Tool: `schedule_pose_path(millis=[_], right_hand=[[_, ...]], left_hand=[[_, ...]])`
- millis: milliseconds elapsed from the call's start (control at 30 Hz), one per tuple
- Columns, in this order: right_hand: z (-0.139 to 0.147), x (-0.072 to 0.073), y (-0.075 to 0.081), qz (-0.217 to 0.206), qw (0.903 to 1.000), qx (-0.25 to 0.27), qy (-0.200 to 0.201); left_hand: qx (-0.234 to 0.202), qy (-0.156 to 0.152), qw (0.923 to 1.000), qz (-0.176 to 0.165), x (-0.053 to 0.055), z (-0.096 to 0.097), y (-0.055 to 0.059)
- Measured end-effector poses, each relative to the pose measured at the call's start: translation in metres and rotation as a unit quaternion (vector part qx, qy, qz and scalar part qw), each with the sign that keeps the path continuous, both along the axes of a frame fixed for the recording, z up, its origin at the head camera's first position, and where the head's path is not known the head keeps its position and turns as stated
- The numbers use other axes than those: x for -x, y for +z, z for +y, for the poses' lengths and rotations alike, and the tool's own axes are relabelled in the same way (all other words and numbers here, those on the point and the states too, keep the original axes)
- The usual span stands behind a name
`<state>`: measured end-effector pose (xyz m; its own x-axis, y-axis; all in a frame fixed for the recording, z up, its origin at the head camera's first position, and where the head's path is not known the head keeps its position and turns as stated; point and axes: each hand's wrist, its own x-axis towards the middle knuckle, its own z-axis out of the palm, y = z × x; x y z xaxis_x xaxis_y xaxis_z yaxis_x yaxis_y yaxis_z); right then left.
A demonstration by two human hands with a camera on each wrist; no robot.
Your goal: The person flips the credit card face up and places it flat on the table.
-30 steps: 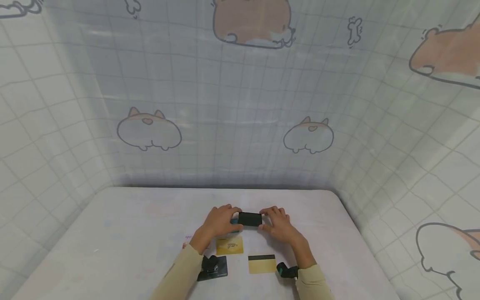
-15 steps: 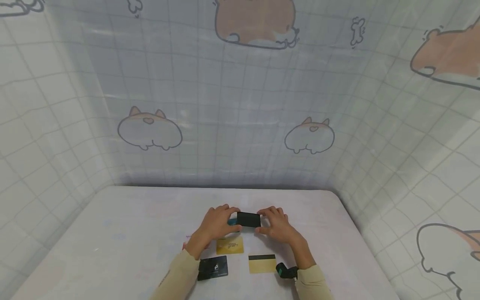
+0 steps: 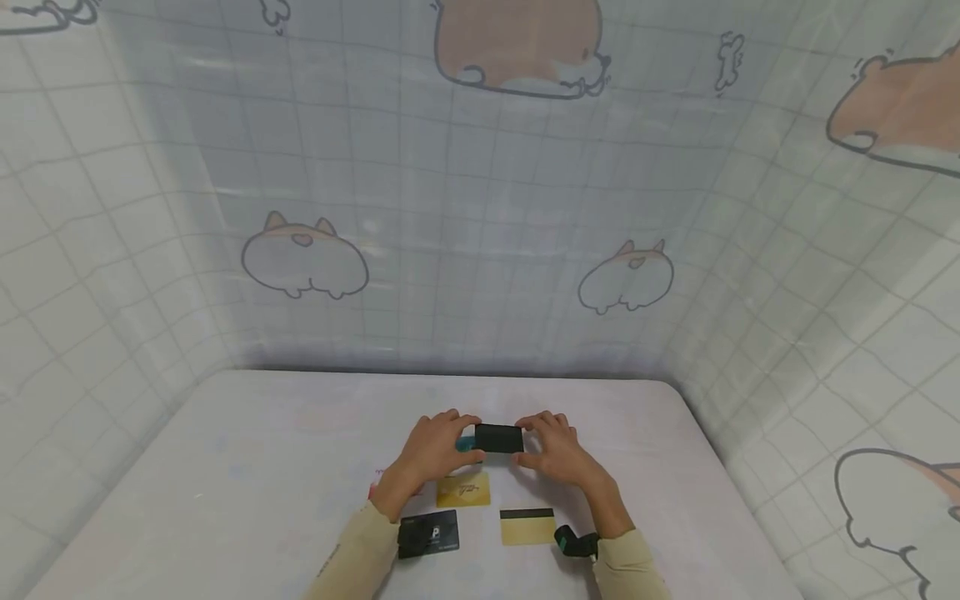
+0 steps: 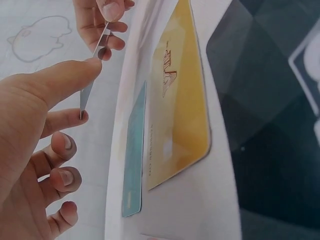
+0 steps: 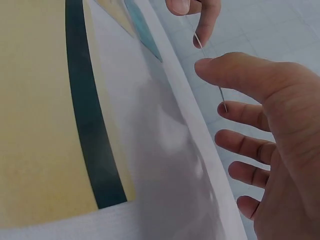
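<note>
A black-faced card (image 3: 498, 438) is held off the table between both hands in the head view. My left hand (image 3: 429, 450) pinches its left end between thumb and index finger. At the other end, the thumb and index finger of my right hand (image 3: 562, 450) do the same. Both wrist views show the held card (image 4: 86, 94) almost edge-on, with the remaining fingers loosely bent away from it. A teal card (image 4: 134, 155) lies below, partly covered by my left hand in the head view. Nearer me lies a gold card (image 3: 462, 490) with lettering.
On the white table (image 3: 270, 475) lie a black card (image 3: 431, 535) with a white mark and a pale yellow card (image 3: 527, 527) with a dark stripe. A reddish card (image 3: 373, 490) is mostly hidden by my left wrist. A patterned curtain (image 3: 465, 325) surrounds the table.
Both hands keep their pinch on the held card, which has barely moved. My left wrist has turned slightly, uncovering more of the black card on the table. The head view has shifted a little.
</note>
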<state>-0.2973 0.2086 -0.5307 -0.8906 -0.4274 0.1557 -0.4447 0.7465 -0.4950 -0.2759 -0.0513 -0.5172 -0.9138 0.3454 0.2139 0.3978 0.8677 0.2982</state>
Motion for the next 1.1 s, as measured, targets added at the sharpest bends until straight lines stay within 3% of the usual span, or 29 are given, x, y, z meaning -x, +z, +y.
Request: schedule_pose_path(millis=[500,800,1100], right_hand=[[-0.008,0.007,0.002,0.007,0.9969,0.078,-0.010],[-0.013,0.011,0.005,-0.016,0.9900,0.140,-0.003],[-0.022,0.012,0.006,-0.030,0.9871,0.157,0.002]], left_hand=[[-0.018,-0.016,0.9990,-0.037,0.013,-0.015,0.002],[-0.020,-0.036,0.9986,-0.033,0.022,-0.023,0.001],[-0.008,-0.049,0.9985,-0.022,0.027,-0.025,0.001]])
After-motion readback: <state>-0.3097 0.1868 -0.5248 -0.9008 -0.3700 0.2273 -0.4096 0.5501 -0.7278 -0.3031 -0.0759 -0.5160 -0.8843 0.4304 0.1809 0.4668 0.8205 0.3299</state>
